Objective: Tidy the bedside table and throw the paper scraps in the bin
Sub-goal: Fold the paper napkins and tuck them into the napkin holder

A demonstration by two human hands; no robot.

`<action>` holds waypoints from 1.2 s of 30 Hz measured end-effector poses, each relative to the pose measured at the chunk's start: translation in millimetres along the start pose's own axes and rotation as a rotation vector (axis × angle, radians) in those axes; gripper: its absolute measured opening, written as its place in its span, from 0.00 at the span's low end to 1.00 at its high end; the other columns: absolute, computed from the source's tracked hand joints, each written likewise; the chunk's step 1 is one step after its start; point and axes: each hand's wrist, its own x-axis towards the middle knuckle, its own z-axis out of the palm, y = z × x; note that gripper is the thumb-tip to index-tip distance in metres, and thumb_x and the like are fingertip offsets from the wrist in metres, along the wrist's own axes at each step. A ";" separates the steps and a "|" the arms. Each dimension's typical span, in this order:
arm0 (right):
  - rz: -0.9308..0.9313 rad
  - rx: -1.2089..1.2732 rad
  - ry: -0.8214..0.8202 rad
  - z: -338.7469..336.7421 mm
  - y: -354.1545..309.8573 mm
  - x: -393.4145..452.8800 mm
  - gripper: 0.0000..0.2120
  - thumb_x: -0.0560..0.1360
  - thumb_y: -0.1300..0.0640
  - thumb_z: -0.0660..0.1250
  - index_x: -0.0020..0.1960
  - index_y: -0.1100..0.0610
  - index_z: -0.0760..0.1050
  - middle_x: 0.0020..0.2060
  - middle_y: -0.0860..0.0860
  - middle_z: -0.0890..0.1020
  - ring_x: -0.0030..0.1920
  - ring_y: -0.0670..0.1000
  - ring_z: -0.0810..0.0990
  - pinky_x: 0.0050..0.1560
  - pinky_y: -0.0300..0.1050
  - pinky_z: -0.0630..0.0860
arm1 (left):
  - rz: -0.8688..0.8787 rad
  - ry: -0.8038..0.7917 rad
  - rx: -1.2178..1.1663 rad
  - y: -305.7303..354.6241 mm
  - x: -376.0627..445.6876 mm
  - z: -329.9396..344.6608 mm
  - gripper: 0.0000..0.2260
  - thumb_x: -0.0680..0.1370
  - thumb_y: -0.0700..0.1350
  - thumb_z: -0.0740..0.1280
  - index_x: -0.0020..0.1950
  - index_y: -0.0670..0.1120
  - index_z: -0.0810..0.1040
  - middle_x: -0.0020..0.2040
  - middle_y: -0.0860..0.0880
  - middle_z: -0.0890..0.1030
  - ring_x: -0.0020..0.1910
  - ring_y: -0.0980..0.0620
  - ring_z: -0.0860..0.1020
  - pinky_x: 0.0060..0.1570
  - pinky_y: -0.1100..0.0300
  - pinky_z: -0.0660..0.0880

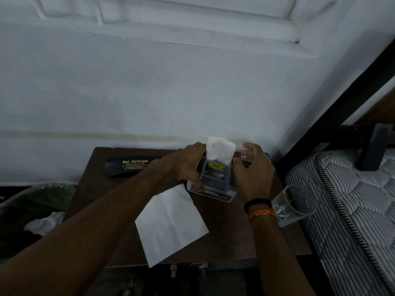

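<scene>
On the brown bedside table (111,210) stands a small grey napkin holder (213,176) with a yellow label, a white napkin (220,152) sticking up out of it. My left hand (188,165) grips the holder's left side, fingers around it. My right hand (252,171) sits at the holder's right side, fingers curled and touching it; whether it grips is unclear. A white sheet of paper (171,223) lies flat on the table in front of the holder, one corner past the front edge. The bin (36,206), lined with a green bag, stands left of the table with crumpled white paper (44,223) inside.
A black spectacle case (132,165) with "Sai Opticals" lettering lies at the table's back left. A clear glass (295,204) lies tilted at the table's right edge, against the striped mattress (350,206). A black bed frame (342,103) rises on the right. The white wall is right behind the table.
</scene>
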 end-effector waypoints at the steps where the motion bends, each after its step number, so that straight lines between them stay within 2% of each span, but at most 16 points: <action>1: 0.007 0.010 0.022 -1.5 -0.5 0.2 0.21 0.70 0.62 0.70 0.62 0.53 0.75 0.51 0.49 0.83 0.45 0.43 0.79 0.43 0.29 0.71 | -0.012 0.027 -0.030 -2.9 -0.1 1.2 0.45 0.61 0.41 0.83 0.72 0.39 0.64 0.67 0.40 0.70 0.67 0.42 0.70 0.66 0.46 0.70; 4: 0.036 0.063 0.092 -6.0 -1.5 1.5 0.19 0.71 0.63 0.68 0.60 0.52 0.76 0.49 0.48 0.83 0.46 0.45 0.81 0.48 0.38 0.78 | 0.001 0.072 -0.112 -10.4 0.2 5.0 0.40 0.59 0.42 0.83 0.68 0.43 0.68 0.63 0.44 0.72 0.63 0.45 0.72 0.63 0.44 0.73; 6: 0.069 0.088 0.140 -8.3 -3.4 2.0 0.17 0.71 0.63 0.67 0.58 0.51 0.77 0.48 0.47 0.83 0.47 0.46 0.81 0.51 0.40 0.79 | 0.001 0.102 -0.121 -15.9 5.6 4.8 0.40 0.58 0.44 0.83 0.66 0.43 0.69 0.62 0.44 0.72 0.62 0.45 0.72 0.61 0.43 0.73; 11: 0.130 0.107 0.170 -10.5 -1.9 3.6 0.14 0.72 0.63 0.67 0.56 0.52 0.78 0.47 0.47 0.83 0.46 0.45 0.82 0.46 0.34 0.75 | 0.022 0.137 -0.082 -20.1 17.7 -0.7 0.44 0.56 0.52 0.81 0.68 0.44 0.69 0.62 0.44 0.72 0.62 0.44 0.71 0.62 0.43 0.72; 15: 0.122 0.102 0.149 -11.2 -2.8 3.7 0.12 0.72 0.64 0.67 0.54 0.53 0.79 0.47 0.48 0.83 0.46 0.46 0.81 0.50 0.38 0.77 | 0.019 0.146 -0.039 -23.5 26.1 -3.1 0.42 0.60 0.48 0.83 0.68 0.43 0.68 0.63 0.43 0.70 0.62 0.44 0.70 0.63 0.44 0.71; 19: 0.090 0.086 0.112 -7.8 -2.0 2.2 0.09 0.73 0.64 0.67 0.51 0.55 0.80 0.43 0.48 0.84 0.43 0.44 0.81 0.42 0.23 0.69 | 0.020 0.145 -0.027 -24.2 28.1 -3.8 0.41 0.59 0.49 0.83 0.67 0.44 0.68 0.61 0.44 0.70 0.61 0.44 0.70 0.61 0.44 0.72; 21: 0.053 0.047 0.085 -6.1 -1.9 1.6 0.06 0.73 0.64 0.68 0.48 0.57 0.81 0.40 0.47 0.82 0.39 0.41 0.79 0.39 0.21 0.68 | 0.018 0.149 -0.046 -25.2 27.3 -2.4 0.42 0.59 0.51 0.83 0.68 0.45 0.68 0.62 0.45 0.70 0.62 0.45 0.70 0.63 0.44 0.72; 23: 0.021 0.014 -0.029 -3.2 -0.6 -0.4 0.04 0.73 0.64 0.68 0.45 0.57 0.81 0.38 0.46 0.81 0.38 0.40 0.78 0.43 0.25 0.73 | 0.020 0.142 -0.064 -25.5 25.8 -2.4 0.43 0.60 0.50 0.83 0.70 0.45 0.67 0.65 0.45 0.70 0.64 0.45 0.70 0.64 0.44 0.71; 26: 0.138 -0.049 -0.529 7.4 -3.6 -12.4 0.04 0.77 0.60 0.67 0.44 0.55 0.80 0.40 0.52 0.84 0.38 0.48 0.83 0.46 0.45 0.83 | 0.014 0.136 -0.092 -26.3 22.5 -4.6 0.45 0.61 0.46 0.83 0.72 0.44 0.65 0.68 0.43 0.69 0.67 0.44 0.68 0.66 0.44 0.69; 28: 0.094 -0.259 -0.795 19.9 -6.3 -24.9 0.05 0.76 0.55 0.70 0.48 0.57 0.81 0.44 0.53 0.84 0.41 0.49 0.83 0.50 0.48 0.83 | -0.008 0.137 -0.099 -27.8 18.8 -7.0 0.50 0.61 0.45 0.83 0.76 0.44 0.60 0.73 0.44 0.64 0.72 0.44 0.64 0.70 0.45 0.66; 29: 0.061 -0.365 -0.873 26.4 -8.9 -31.8 0.10 0.74 0.53 0.72 0.52 0.57 0.81 0.48 0.53 0.84 0.46 0.50 0.83 0.53 0.49 0.81 | -0.026 0.139 -0.100 -28.5 15.4 -8.5 0.52 0.61 0.45 0.83 0.78 0.44 0.56 0.75 0.44 0.61 0.74 0.44 0.61 0.72 0.45 0.64; 31: 0.051 -0.494 -0.933 37.9 -13.1 -45.7 0.23 0.70 0.47 0.74 0.60 0.58 0.77 0.58 0.54 0.79 0.57 0.53 0.78 0.59 0.49 0.77 | -0.060 0.185 -0.127 -27.6 3.6 -10.5 0.53 0.63 0.45 0.82 0.79 0.45 0.52 0.78 0.45 0.56 0.76 0.45 0.57 0.74 0.47 0.61; 32: 0.059 -0.510 -0.930 42.6 -14.2 -53.0 0.29 0.69 0.44 0.75 0.63 0.58 0.73 0.61 0.56 0.76 0.60 0.55 0.75 0.61 0.50 0.75 | -0.065 0.238 -0.167 -26.7 -4.9 -10.4 0.50 0.65 0.44 0.81 0.79 0.46 0.53 0.77 0.46 0.58 0.75 0.45 0.59 0.73 0.47 0.63; 34: 0.039 -0.519 -0.905 50.3 -17.1 -68.7 0.39 0.66 0.40 0.76 0.68 0.58 0.67 0.66 0.58 0.70 0.65 0.58 0.71 0.64 0.52 0.72 | -0.051 0.403 -0.271 -25.6 -26.5 -6.8 0.38 0.69 0.40 0.77 0.75 0.46 0.62 0.71 0.46 0.66 0.68 0.46 0.67 0.65 0.50 0.72; 36: -0.007 -0.567 -0.868 57.1 -19.6 -83.0 0.44 0.63 0.38 0.77 0.70 0.59 0.64 0.66 0.59 0.69 0.65 0.60 0.70 0.64 0.53 0.71 | -0.088 0.557 -0.341 -25.1 -51.5 0.3 0.26 0.71 0.35 0.72 0.66 0.46 0.69 0.60 0.46 0.73 0.56 0.46 0.75 0.53 0.53 0.78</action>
